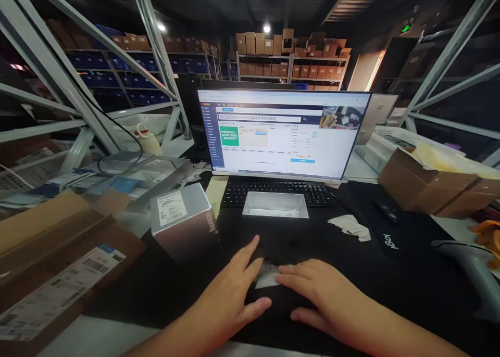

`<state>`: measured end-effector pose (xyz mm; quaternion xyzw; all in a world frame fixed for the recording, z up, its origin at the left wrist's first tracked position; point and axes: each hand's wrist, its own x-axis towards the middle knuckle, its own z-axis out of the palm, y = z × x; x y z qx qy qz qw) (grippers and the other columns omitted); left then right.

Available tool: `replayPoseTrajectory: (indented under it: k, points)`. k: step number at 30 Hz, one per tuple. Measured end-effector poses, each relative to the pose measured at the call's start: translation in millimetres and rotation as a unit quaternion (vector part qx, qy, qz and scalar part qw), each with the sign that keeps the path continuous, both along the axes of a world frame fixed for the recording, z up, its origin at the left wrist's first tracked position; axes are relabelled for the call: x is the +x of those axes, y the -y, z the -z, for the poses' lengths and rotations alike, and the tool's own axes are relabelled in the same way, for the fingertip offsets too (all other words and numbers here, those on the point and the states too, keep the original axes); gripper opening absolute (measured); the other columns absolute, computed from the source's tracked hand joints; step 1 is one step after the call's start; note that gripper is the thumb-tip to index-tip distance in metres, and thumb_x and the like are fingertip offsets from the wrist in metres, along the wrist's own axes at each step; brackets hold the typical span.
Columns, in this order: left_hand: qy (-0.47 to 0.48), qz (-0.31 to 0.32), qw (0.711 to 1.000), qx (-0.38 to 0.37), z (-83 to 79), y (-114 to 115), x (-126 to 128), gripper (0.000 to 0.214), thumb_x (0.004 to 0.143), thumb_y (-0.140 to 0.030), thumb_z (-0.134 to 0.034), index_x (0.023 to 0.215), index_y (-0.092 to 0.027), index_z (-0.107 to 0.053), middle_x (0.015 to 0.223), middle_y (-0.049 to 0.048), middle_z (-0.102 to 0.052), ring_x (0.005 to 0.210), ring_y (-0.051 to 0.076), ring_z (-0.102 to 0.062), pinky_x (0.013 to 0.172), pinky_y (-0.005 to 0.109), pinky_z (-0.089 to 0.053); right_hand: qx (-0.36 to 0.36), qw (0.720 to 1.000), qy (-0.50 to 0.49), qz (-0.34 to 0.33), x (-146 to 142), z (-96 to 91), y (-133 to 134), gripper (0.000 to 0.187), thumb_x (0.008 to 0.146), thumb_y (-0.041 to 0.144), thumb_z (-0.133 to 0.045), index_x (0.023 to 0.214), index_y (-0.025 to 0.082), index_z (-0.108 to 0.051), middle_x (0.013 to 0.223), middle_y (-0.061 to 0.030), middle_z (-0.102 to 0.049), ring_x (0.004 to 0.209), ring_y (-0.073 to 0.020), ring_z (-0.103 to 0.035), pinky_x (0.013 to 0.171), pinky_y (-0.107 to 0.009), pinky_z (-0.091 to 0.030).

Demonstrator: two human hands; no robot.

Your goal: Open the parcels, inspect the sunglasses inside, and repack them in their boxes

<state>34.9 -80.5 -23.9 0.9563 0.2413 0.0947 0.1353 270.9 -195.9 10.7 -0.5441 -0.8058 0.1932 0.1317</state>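
Note:
A small, whitish, see-through packet (267, 277) lies on the black desk mat, partly covered by my fingers; what is inside cannot be made out. My left hand (236, 289) rests at its left edge, open, with the index finger stretched forward and the thumb apart. From the right, my right hand (320, 287) lays its outstretched fingertips on the packet, thumb apart below. Beyond both hands stands an open white box tray (275, 205) with a white label or paper inside. Left of it is a silver and brown product box (185, 219) with a white label on top.
A monitor (281, 138) and keyboard (238, 191) stand behind the tray. An open carton (66, 263) fills the left side. At right are a crumpled white paper (349, 227), a mouse (386, 210), a handheld scanner (469, 263) and another carton (437, 185).

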Motion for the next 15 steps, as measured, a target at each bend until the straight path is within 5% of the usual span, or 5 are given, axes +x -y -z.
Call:
replayPoseTrajectory:
  k: [5,10,15]
  points:
    - [0.014,-0.019,0.991,-0.133,5.1,-1,2,0.083,0.076,-0.040,-0.075,0.147,-0.015,-0.040,0.163,0.0197,-0.021,0.147,0.037,-0.030,0.114,0.054,-0.041,-0.022,0.997,-0.023,0.064,-1,0.3,2,0.052,0.088,0.035,-0.072,0.137,0.020,-0.061,0.145,-0.0094,-0.057,0.130,-0.0286,-0.057,0.111,-0.045,-0.046]
    - [0.064,-0.029,0.986,-0.153,13.7,0,6,0.087,0.069,-0.031,-0.079,0.145,-0.020,-0.038,0.159,0.0180,-0.026,0.146,0.036,-0.029,0.117,0.055,-0.036,-0.030,0.996,0.027,0.084,-5,8.9,-1,0.068,0.082,0.035,-0.078,0.141,0.011,-0.055,0.152,-0.0161,-0.047,0.137,-0.0335,-0.048,0.114,-0.049,-0.043]
    - [0.084,-0.014,0.985,-0.152,14.3,0,6,0.083,0.072,-0.029,-0.079,0.144,-0.024,-0.039,0.158,0.0160,-0.026,0.145,0.036,-0.029,0.116,0.057,-0.037,0.037,0.994,0.056,0.081,-11,22.3,-5,0.067,0.076,0.045,-0.083,0.132,0.013,-0.062,0.139,-0.0155,-0.061,0.126,-0.0339,-0.057,0.106,-0.050,-0.049]
